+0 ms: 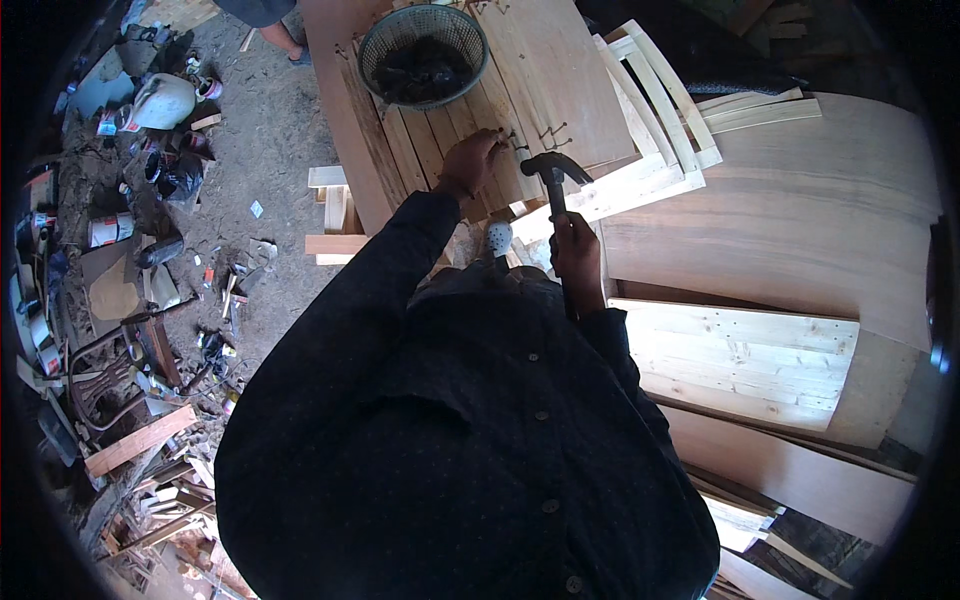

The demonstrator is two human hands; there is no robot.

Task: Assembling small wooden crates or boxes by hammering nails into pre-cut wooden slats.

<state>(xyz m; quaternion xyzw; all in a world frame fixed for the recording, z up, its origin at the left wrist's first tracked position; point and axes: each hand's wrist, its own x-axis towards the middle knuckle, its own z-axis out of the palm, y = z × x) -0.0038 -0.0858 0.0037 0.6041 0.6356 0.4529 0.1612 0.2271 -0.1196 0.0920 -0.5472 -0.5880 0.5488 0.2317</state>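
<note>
Head view looks straight down on me in my dark button shirt, bent over a wooden panel (440,130) made of thin slats side by side. I will tell where things are from that panel.

My left hand (470,160) rests on the near right part of the panel. Its fingers are pinched together at a small nail (516,145) that stands up from the wood. The nail is tiny here, so I think I hold it, but I cannot be sure.

My right hand (575,248) is just off the near right corner of the panel. It is closed tight around the dark handle of a claw hammer (553,172). The hammer points up and away from me. Its metal head hangs just beside the nail and my left fingertips, above the wood, not touching it.

At the far end of the panel sits a round wire basket (424,55) with dark stuff inside. More bent nails (553,130) stick up from the board to the right of the panel. Past that lie pale slat frames (660,110) and big curved sheets of plywood (780,220).

To the left of the panel is dirt floor (265,150) with wood scraps, cans and junk. Another person's leg (283,38) shows at the far left corner.
</note>
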